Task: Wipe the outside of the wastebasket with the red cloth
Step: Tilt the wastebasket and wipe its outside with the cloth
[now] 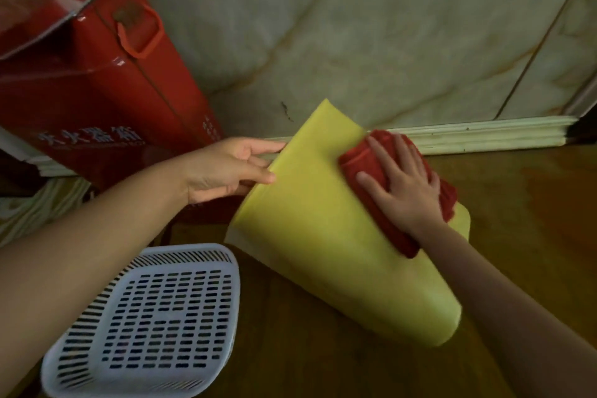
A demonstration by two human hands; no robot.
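Red metal occupies the upper left: a large box point(97, 74) with a loop handle and pale lettering stands tilted against the marbled wall point(355, 26). Below it, at lower left, a white slotted plastic basket point(145, 326) sits on the brown wooden surface point(533, 203), apart from the other items.

The left forearm enters from the lower left edge and extends up and to the right. The left hand point(226, 171) is turned with its thumb uppermost; its fingers point(258, 176) are extended and spread, with the tips laid against the upper left edge of the wastebasket, steadying it. They are not closed around anything visible; whether the lower digits hook behind the edge cannot be told.

The yellow wastebasket point(323, 236) lies on its side at centre frame, one end toward the skirting board point(484, 132) at the foot of the wall and the other toward the camera. Its outer wall faces up.

The right forearm enters from the lower right corner and runs up and to the left. The right hand point(403, 191) lies palm down, with its digits splayed flat and pressing the red cloth point(371, 168) against the upper right part of the wastebasket's outer wall. The cloth is bunched beneath the palm and protrudes on both sides of the hand. The cloth is held by pressure, not by a closed fist.
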